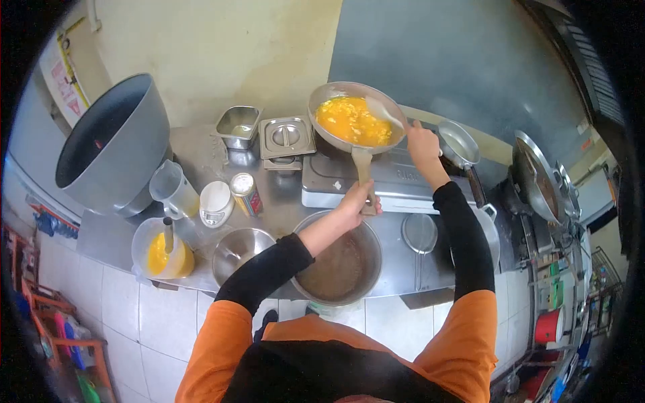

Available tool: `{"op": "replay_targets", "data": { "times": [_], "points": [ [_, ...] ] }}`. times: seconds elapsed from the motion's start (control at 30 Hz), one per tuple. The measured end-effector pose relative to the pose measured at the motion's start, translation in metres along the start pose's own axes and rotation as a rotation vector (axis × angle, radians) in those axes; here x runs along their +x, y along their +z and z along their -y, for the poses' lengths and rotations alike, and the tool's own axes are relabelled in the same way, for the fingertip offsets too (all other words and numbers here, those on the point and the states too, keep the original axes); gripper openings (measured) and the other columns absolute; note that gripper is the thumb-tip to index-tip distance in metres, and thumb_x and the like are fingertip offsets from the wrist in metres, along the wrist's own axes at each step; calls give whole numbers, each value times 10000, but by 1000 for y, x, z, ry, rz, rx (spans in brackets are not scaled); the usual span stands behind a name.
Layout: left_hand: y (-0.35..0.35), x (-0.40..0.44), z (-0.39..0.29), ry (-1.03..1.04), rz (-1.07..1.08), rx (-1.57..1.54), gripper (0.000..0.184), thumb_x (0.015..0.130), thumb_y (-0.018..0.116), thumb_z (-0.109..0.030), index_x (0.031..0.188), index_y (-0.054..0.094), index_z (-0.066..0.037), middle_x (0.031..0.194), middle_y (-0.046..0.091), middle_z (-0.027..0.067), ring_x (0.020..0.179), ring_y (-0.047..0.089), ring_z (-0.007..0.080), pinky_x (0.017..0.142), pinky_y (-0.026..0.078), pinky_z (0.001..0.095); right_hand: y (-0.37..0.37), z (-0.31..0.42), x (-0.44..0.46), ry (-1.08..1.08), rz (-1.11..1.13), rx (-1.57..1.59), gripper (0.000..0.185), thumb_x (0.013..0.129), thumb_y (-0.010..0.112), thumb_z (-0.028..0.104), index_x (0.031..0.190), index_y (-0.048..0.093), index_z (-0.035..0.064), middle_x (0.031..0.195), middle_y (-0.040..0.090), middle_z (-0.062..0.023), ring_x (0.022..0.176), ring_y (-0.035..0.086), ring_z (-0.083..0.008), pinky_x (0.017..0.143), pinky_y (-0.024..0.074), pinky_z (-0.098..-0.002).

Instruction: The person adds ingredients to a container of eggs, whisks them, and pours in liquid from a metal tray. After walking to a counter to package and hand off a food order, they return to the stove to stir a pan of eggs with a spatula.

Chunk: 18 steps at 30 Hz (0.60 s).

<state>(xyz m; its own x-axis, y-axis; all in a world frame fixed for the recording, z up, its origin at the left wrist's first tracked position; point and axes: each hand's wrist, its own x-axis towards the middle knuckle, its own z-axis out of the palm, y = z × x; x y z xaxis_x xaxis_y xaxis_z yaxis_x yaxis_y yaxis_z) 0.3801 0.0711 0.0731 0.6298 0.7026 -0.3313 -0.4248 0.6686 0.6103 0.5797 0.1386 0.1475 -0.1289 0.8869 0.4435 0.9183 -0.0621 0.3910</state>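
Observation:
My left hand (355, 201) is wrapped round the beige handle (362, 168) of a frying pan (326, 93). The pan sits on a portable gas stove (336, 180), tilted a little in view, with partly set yellow egg (346, 119) and liquid egg in it. In my right hand (423, 146) is a pale spatula (384, 111), its blurred blade over the right side of the egg. Below the left hand stands a large metal pot (336, 269) with brownish liquid inside.
To the left are a jug of beaten egg (180, 260), a measuring jug (168, 185), a kitchen scale (216, 205), a tin (246, 193) and a metal bowl (240, 250). A strainer (419, 232), a small pan (459, 142) and a wok (537, 176) stand right.

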Motion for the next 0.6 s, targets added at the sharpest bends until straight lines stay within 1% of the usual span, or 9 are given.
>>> {"op": "replay_targets", "data": {
  "times": [0.03,0.07,0.13,0.17,0.27,0.3,0.43,0.53,0.6],
  "points": [
    [-2,2,-1,-16,6,67,243,907,436,-286,1053,374,-102,786,496,98,664,536,216,638,512,391,2,3,-5,67,-18,96,332,780,505,120,1107,545,82,820,588,-160,648,629,-296,539,513,-375],
    [-2,1,-5,-64,19,64,256,911,421,-300,1063,367,-101,814,497,103,697,540,226,672,511,405,4,8,-12,133,-31,192,333,787,493,123,1112,540,69,825,590,-174,643,627,-311,540,512,-384],
    [-4,-5,-11,-168,38,67,284,917,393,-328,1082,353,-99,869,499,113,763,548,244,740,509,434,12,21,-19,107,112,476,324,799,455,137,1099,535,44,847,591,-209,655,618,-338,551,508,-402],
    [-9,-4,-10,-150,97,116,370,927,316,-393,1150,319,-97,932,491,124,864,537,274,812,477,481,12,29,-22,94,174,619,323,806,436,144,1093,532,32,857,591,-226,662,614,-352,556,505,-411],
    [-6,-29,-18,-151,137,147,434,928,251,-434,1194,321,-99,951,496,139,907,526,288,833,448,517,-54,74,-37,297,552,771,329,810,410,161,1085,522,19,888,587,-255,723,609,-359,631,494,-441],
    [-7,-33,-17,-153,144,174,521,917,174,-490,1236,328,-108,1051,493,146,950,515,297,855,410,552,-63,84,-42,426,597,855,332,826,409,206,1078,509,13,894,585,-256,811,593,-372,721,465,-470],
    [-16,-54,-23,-161,305,262,631,886,122,-570,1309,289,-133,1257,406,108,1027,474,272,878,371,566,-55,104,-61,315,486,502,328,843,405,252,1052,495,16,930,585,-238,832,583,-388,753,450,-481],
    [-18,-66,-27,-194,193,278,652,884,141,-574,1318,281,-108,1263,393,117,1069,439,259,906,352,546,-77,122,-76,295,445,370,333,852,403,281,1046,489,25,953,573,-228,837,574,-401,746,452,-484],
    [-28,-75,-27,-76,136,260,668,888,198,-560,1360,201,-87,1264,386,123,1092,419,263,918,332,549,-73,127,-82,265,395,301,349,854,403,301,1064,482,32,958,563,-224,843,570,-406,745,451,-487]
  ]
}}
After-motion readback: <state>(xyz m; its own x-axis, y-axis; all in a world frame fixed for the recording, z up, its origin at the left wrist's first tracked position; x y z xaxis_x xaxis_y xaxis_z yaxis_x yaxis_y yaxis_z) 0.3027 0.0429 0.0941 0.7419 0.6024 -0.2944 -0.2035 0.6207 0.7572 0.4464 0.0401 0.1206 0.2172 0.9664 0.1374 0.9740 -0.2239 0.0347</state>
